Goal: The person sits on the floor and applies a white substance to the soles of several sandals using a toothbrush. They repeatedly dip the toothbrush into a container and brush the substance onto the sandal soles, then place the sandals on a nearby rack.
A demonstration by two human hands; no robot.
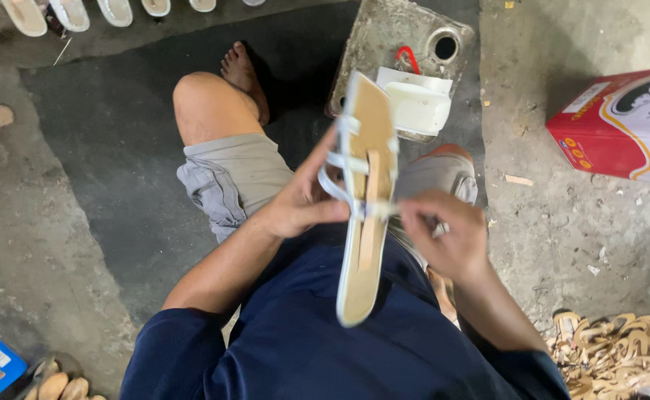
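i am seeing the left hand point(299, 204) gripping the sandal point(364, 200) by its white straps, fingers closed on it. the right hand point(443, 230) is pinching a strap at the sandal's right edge. sandal is hanging above the lap, w/ a grey block point(384, 37) on the floor beyond it.

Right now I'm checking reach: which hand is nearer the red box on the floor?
Right. The right hand pinches the sandal strap on the side toward the red box; the left hand grips the sandal's far side.

Sandal point(366, 185) between hands; box point(625, 122) right; strap pile point(614, 355) lower right.
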